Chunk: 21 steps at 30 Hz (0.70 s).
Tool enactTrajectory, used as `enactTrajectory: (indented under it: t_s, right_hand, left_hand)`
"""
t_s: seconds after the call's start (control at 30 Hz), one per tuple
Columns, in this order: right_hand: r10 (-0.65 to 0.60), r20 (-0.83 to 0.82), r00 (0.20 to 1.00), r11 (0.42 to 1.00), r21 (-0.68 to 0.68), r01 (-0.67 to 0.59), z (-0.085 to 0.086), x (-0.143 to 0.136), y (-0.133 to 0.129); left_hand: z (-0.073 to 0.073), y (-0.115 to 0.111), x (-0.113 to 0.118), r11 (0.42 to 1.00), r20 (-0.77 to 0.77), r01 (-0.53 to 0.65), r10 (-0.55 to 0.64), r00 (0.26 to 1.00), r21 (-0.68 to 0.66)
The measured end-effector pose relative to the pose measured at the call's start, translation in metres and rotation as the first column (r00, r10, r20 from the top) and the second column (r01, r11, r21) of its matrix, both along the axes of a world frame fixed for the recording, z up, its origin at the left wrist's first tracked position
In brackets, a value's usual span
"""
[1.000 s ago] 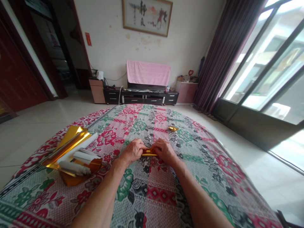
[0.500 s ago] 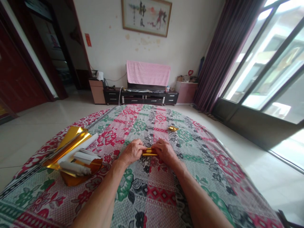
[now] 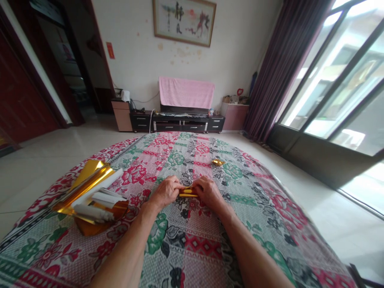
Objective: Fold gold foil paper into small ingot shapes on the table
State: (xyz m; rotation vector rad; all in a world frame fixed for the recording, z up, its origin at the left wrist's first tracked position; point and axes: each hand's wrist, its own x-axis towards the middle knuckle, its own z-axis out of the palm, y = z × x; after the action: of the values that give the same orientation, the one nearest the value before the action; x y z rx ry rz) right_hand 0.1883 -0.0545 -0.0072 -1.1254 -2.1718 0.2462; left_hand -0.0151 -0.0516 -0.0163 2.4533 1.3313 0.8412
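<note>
Two narrow grips, of the left hand (image 3: 168, 191) and right hand (image 3: 208, 190), are pinching opposite ends of a small folded strip of shiny gold paper (image 3: 188, 193) over the middle of a round, flower-clothed counter (image 3: 258, 208). Uneven thumb pressure could be skewing its creases; pulling outward too hard might tear it. Slackening either side could let the springy-looking folds open. Beyond the right hand, a pointed gold-foil piece (image 3: 218, 162) is lying apart.
</note>
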Motion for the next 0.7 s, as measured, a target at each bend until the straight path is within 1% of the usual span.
enactTrajectory:
  t_s: [0.3, 0.5, 0.7]
  right_hand:
    - [0.054, -0.035, 0.998, 0.999, 0.000, -0.054, -0.0041, 0.0030, 0.0012]
    - [0.033, -0.016, 0.999, 0.999, -0.020, -0.034, -0.0037, 0.0039, 0.0019]
    - [-0.006, -0.005, 1.000, 0.997, -0.083, 0.006, 0.0027, 0.0040, -0.0012]
  left_hand:
    - [-0.0004, 0.0008, 0.0005, 1.000, 0.000, -0.015, 0.015, 1.000, -0.015]
    - [0.0030, -0.0035, 0.0006, 0.998, -0.005, -0.067, 0.067, 0.998, 0.007]
    - [0.0057, -0.0051, -0.0017, 0.998, 0.009, -0.066, 0.067, 0.998, -0.014]
